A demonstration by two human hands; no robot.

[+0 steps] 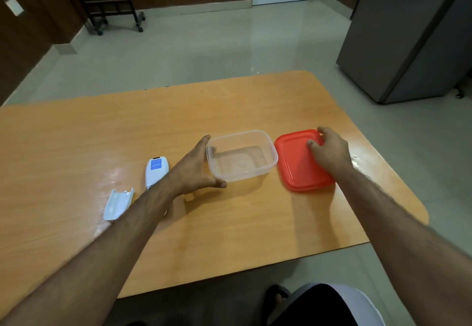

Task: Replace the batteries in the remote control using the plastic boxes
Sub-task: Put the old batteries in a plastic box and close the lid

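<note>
A clear plastic box (242, 157) stands open and looks empty in the middle of the wooden table (76, 147). My left hand (196, 170) clasps its left wall, thumb at the near corner. To the right lies a red lid (296, 170) flat on the table, and my right hand (329, 152) rests on its far right corner with fingers curled over the edge. A white remote control (156, 171) lies face down left of my left wrist, partly hidden by the forearm. Its detached white battery cover (118, 204) lies beside it. No batteries are visible.
The table's far and right edges drop to a tiled floor. A grey cabinet (408, 32) stands at the right, a wheeled black rack (112, 11) at the far left. My knee (319, 305) shows below the near edge.
</note>
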